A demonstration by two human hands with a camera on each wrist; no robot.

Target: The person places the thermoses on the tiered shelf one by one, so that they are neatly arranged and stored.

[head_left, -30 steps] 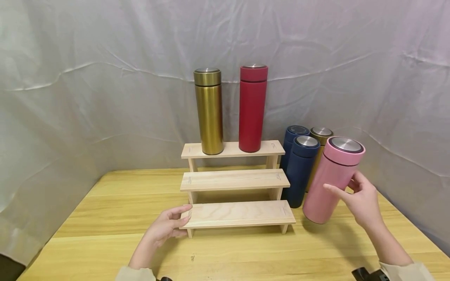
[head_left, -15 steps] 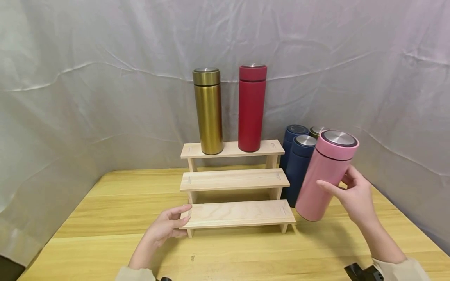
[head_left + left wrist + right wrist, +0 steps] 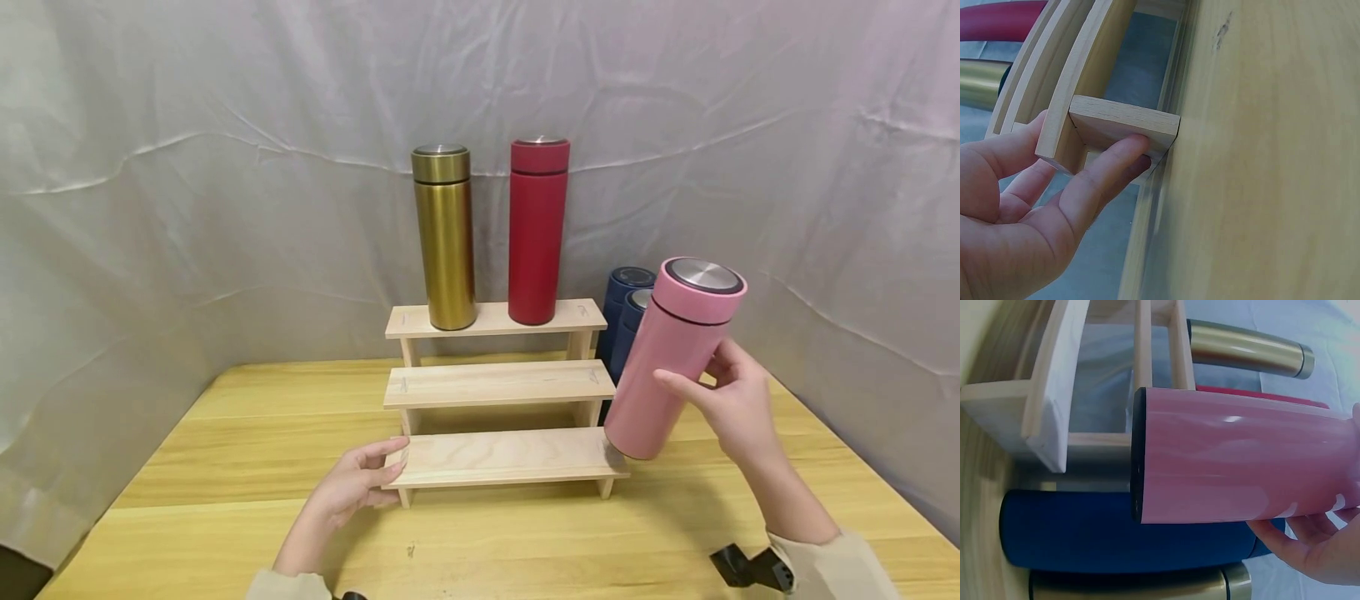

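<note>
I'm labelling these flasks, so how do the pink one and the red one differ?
The pink flask is light and rosy; the red flask is deep crimson. The pink flask tilts in the right hand; the red flask stands upright on the top shelf. Both are cylindrical and silvery on top.

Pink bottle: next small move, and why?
Probably ease the pink bottle left over the bottom step: the right hand holds it raised off the table, near the right end of the wooden rack; that step bears no bottle, and the left hand grips its left end.

Glossy pink bottle (image 3: 1235,456), smooth wooden rack (image 3: 510,457)
</note>
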